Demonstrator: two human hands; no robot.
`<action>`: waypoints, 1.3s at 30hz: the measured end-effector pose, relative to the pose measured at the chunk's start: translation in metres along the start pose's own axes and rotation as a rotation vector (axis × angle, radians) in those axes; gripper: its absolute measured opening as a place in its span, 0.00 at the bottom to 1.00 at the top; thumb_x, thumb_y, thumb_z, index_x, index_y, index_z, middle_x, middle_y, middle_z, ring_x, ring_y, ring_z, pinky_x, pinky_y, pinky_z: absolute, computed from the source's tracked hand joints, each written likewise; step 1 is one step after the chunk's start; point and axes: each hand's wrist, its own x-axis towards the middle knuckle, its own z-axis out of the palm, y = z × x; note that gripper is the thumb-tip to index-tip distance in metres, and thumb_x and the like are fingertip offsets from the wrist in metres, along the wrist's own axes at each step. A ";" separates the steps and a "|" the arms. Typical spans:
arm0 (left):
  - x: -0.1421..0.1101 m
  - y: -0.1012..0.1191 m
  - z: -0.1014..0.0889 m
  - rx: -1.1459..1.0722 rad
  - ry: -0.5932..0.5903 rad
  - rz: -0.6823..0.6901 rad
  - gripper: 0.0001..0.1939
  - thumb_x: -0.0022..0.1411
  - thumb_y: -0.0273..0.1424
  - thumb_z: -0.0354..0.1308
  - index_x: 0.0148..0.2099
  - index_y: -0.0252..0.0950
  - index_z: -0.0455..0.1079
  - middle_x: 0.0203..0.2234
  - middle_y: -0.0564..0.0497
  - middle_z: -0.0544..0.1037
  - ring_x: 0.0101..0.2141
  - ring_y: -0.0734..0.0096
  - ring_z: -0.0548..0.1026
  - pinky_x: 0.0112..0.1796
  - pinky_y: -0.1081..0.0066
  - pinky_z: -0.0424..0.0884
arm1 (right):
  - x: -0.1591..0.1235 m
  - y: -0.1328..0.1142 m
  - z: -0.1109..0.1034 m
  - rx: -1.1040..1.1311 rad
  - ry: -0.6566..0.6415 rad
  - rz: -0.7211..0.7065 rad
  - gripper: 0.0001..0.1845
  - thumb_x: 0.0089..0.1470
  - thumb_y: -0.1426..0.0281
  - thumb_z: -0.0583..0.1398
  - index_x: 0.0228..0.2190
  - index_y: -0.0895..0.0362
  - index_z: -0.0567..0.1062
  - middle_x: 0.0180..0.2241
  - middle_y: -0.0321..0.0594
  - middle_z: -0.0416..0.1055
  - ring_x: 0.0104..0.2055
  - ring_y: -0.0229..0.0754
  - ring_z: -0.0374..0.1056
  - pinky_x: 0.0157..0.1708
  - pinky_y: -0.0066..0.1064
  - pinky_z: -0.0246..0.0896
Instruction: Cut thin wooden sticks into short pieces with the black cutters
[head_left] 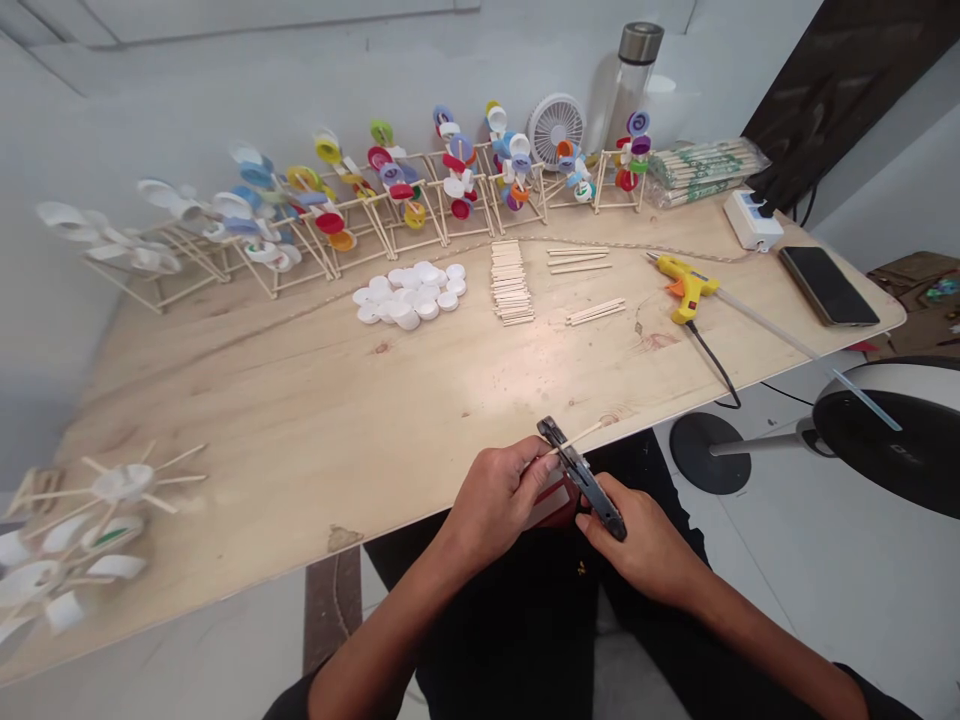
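Observation:
Over the table's front edge, my left hand (491, 500) pinches a thin wooden stick (585, 436) between thumb and fingers. The stick's free end points to the right. My right hand (645, 545) is closed around a dark, long-bodied hand cutter (592, 490), whose handles are partly hidden by the fingers. The cutter's upper end lies across the stick, close to my left fingertips; whether its blade touches the stick I cannot tell. Below the hands, a red and pale object (553, 502) shows in part. Short cut sticks (511, 285) lie in a neat column farther back.
White bottle caps (409, 295) lie left of the sticks. A yellow glue gun (686, 285) and a phone (829, 285) lie at the right. Colourful cap wheels on stick frames (390, 240) line the back. White cap wheels (124, 484) lie front left. A fan (892, 430) stands beside the table.

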 end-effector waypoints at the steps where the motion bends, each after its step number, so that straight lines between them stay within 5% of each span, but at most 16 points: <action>1: 0.000 0.000 0.000 -0.018 -0.004 -0.001 0.15 0.63 0.34 0.42 0.35 0.34 0.68 0.23 0.53 0.70 0.23 0.76 0.64 0.27 0.75 0.61 | 0.000 0.000 0.000 -0.008 0.006 -0.005 0.03 0.49 0.71 0.55 0.26 0.55 0.63 0.20 0.31 0.64 0.22 0.35 0.59 0.23 0.25 0.48; 30: 0.007 -0.011 0.004 -0.047 -0.013 -0.033 0.16 0.63 0.36 0.42 0.34 0.33 0.68 0.24 0.52 0.72 0.25 0.74 0.68 0.28 0.75 0.61 | 0.006 0.003 0.009 0.022 0.050 0.011 0.08 0.52 0.69 0.52 0.23 0.56 0.63 0.19 0.33 0.63 0.21 0.35 0.57 0.22 0.24 0.49; 39: 0.014 -0.023 0.010 0.365 0.097 0.083 0.13 0.63 0.32 0.42 0.35 0.36 0.67 0.21 0.53 0.73 0.22 0.73 0.69 0.24 0.75 0.59 | 0.013 0.008 0.013 0.109 0.042 0.054 0.08 0.51 0.68 0.52 0.25 0.57 0.67 0.21 0.34 0.65 0.23 0.36 0.59 0.25 0.25 0.53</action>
